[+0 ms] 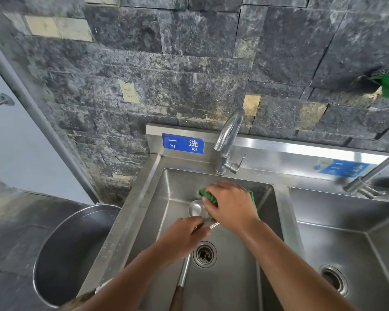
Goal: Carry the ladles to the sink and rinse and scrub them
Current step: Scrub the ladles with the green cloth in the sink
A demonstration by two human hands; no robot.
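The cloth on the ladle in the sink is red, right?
Not red: the head view shows the cloth is green. The right hand does hold it against the ladle in the sink, while the left hand grips the ladle's handle.

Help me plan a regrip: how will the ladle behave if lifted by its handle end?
The ladle looks steel, so likely stiff. Its long handle puts the bowl far out, so probably bowl-heavy. Shiny steel in a sink may be slippery.

- The left hand (184,234) holds a ladle (197,208) over the sink (144,198), middle of the frame.
- The right hand (230,205) presses a green cloth (208,195) on it.
- A big pot (61,254) sits lower left.
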